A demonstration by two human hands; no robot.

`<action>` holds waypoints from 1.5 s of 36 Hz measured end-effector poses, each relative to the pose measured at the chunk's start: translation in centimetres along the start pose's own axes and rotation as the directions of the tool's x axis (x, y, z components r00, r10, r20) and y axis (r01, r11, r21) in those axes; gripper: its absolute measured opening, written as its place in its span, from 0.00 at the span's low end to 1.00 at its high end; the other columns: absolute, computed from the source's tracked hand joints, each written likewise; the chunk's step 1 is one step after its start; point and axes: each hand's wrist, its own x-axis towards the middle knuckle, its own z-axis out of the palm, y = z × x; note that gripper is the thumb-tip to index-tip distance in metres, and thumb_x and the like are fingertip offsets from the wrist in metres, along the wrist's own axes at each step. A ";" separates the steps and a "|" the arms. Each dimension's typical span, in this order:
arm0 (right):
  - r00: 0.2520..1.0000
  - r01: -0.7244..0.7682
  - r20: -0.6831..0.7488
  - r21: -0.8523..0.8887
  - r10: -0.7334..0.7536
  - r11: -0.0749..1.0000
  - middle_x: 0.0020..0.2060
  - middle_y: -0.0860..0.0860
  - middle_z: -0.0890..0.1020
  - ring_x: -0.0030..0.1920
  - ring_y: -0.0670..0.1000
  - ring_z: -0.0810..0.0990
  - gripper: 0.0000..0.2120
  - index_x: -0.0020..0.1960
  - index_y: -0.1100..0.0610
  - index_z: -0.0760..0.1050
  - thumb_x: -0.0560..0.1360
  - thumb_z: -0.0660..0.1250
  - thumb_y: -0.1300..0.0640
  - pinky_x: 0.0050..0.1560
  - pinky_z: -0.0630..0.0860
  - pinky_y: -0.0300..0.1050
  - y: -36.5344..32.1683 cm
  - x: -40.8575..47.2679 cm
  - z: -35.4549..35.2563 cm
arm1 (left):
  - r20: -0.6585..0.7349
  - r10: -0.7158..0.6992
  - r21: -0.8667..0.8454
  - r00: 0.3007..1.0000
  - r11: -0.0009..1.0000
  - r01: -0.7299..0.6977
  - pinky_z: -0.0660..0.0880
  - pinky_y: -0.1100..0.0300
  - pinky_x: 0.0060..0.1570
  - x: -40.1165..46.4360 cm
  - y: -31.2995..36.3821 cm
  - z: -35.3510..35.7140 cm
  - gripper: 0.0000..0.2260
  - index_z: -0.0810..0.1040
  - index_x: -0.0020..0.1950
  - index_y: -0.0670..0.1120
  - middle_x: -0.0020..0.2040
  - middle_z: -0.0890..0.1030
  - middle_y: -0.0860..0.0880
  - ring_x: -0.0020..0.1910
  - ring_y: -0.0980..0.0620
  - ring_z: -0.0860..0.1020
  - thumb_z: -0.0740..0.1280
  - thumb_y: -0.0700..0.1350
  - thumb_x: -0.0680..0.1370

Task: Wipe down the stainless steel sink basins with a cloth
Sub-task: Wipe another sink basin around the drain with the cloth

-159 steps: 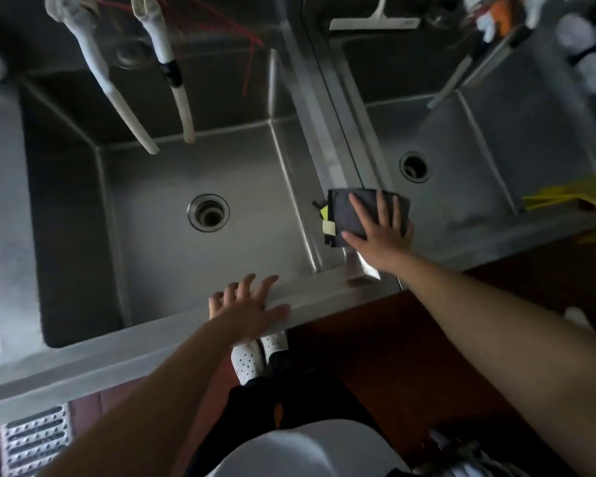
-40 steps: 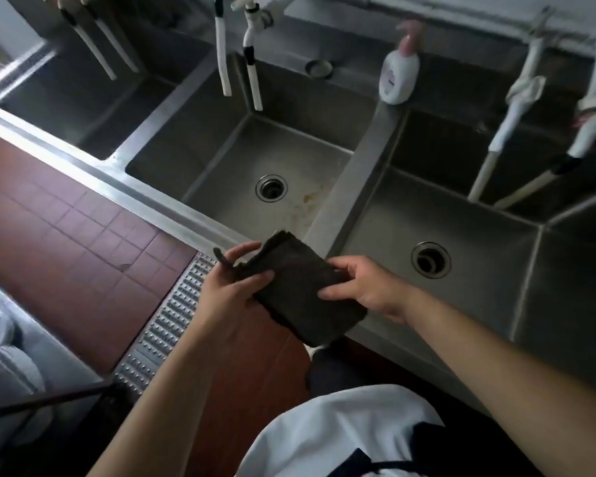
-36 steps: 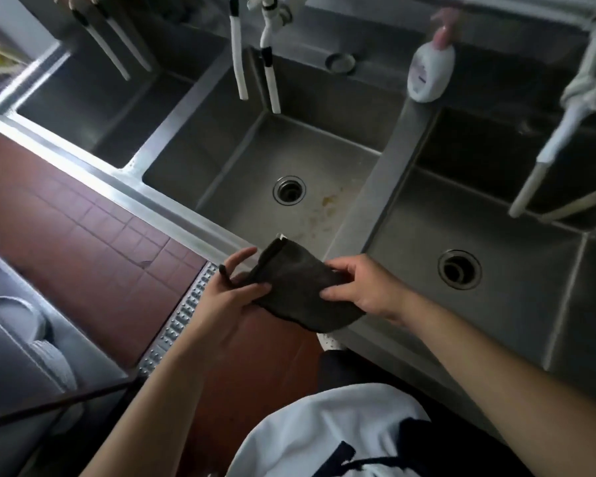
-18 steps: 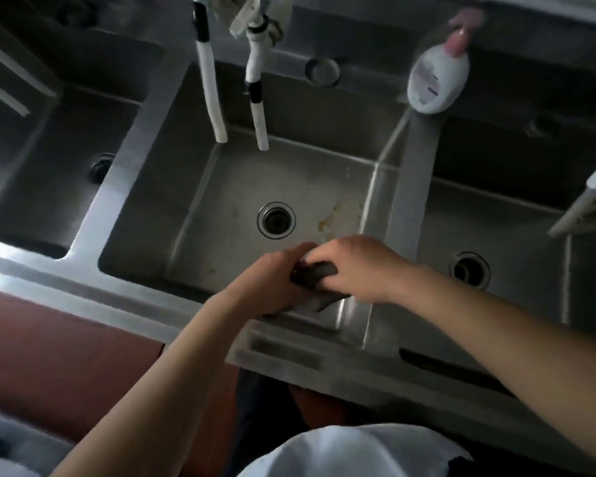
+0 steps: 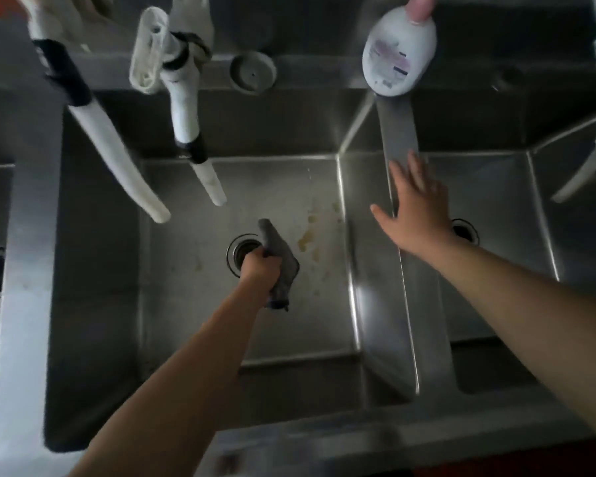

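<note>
left hand (image 5: pixel 260 268): fisted around dark cloth (image 5: pixel 280 261), frame centre, over drain (image 5: pixel 240 254) (yellowish stains beside) | right hand (image 5: pixel 418 206): open, empty, fingers spread on divider (image 5: pixel 398 125)

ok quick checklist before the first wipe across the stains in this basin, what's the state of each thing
1. Cloth gripped: ok, left hand is closed around it.
2. Cloth down on the basin floor: cannot tell, it sits bunched by the drain.
3. Stains reachable: ok, just right of the cloth, nothing on them.
4. Right hand clear of the path: ok, open over the divider.
5. Water off: ok, no stream from the hoses.
</note>
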 end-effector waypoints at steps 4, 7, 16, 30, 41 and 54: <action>1.000 -0.012 -0.025 -0.028 0.011 1.000 0.80 0.51 0.43 0.80 0.54 0.40 0.42 0.80 0.48 0.41 0.76 0.61 0.39 0.77 0.47 0.63 0.5 2.7 2.1 | -0.168 0.190 0.198 0.967 0.968 -0.156 0.76 0.51 0.49 4.5 3.5 0.2 0.16 0.75 0.65 0.47 0.53 0.81 0.42 0.53 0.39 0.79 0.60 0.43 0.78; 0.989 0.012 -0.149 0.039 -0.006 0.999 0.81 0.52 0.49 0.80 0.54 0.45 0.39 0.81 0.50 0.47 0.76 0.60 0.42 0.77 0.51 0.60 0.8 2.6 3.2 | -0.301 0.308 0.216 0.902 0.944 -0.251 0.76 0.51 0.52 7.9 6.6 1.1 0.19 0.74 0.68 0.52 0.56 0.82 0.43 0.55 0.40 0.79 0.59 0.43 0.78; 0.980 0.008 -0.196 0.118 0.015 0.993 0.80 0.51 0.54 0.80 0.52 0.48 0.37 0.80 0.50 0.54 0.73 0.58 0.44 0.73 0.58 0.57 0.9 3.1 3.4 | 0.093 0.467 0.782 0.879 0.513 -0.355 0.47 0.42 0.76 16.7 8.6 7.6 0.31 0.50 0.80 0.54 0.81 0.48 0.50 0.79 0.44 0.46 0.58 0.54 0.79; 0.984 -0.012 -0.175 0.093 0.029 0.996 0.80 0.52 0.53 0.80 0.52 0.46 0.38 0.80 0.51 0.51 0.73 0.57 0.44 0.69 0.63 0.58 1.1 3.1 3.8 | 0.063 0.467 0.829 0.882 0.467 -0.307 0.21 0.37 0.60 19.8 10.5 13.5 0.28 0.33 0.72 0.70 0.78 0.32 0.55 0.76 0.47 0.29 0.41 0.67 0.75; 0.989 -0.037 -0.139 0.084 0.049 0.996 0.80 0.51 0.52 0.80 0.53 0.46 0.40 0.80 0.50 0.51 0.71 0.58 0.44 0.69 0.64 0.60 1.0 3.2 3.4 | 0.442 0.361 0.847 0.822 0.134 -0.514 0.31 0.30 0.67 10.6 -4.2 12.0 0.27 0.32 0.74 0.66 0.77 0.29 0.51 0.76 0.42 0.30 0.37 0.63 0.77; 0.991 -0.040 -0.123 0.059 0.047 0.997 0.80 0.52 0.53 0.80 0.54 0.47 0.40 0.81 0.50 0.50 0.71 0.58 0.44 0.72 0.59 0.64 1.0 3.2 3.4 | 0.340 0.351 0.857 0.873 0.266 -0.441 0.28 0.34 0.67 9.3 -6.8 12.2 0.25 0.28 0.70 0.71 0.78 0.32 0.54 0.72 0.47 0.24 0.41 0.63 0.80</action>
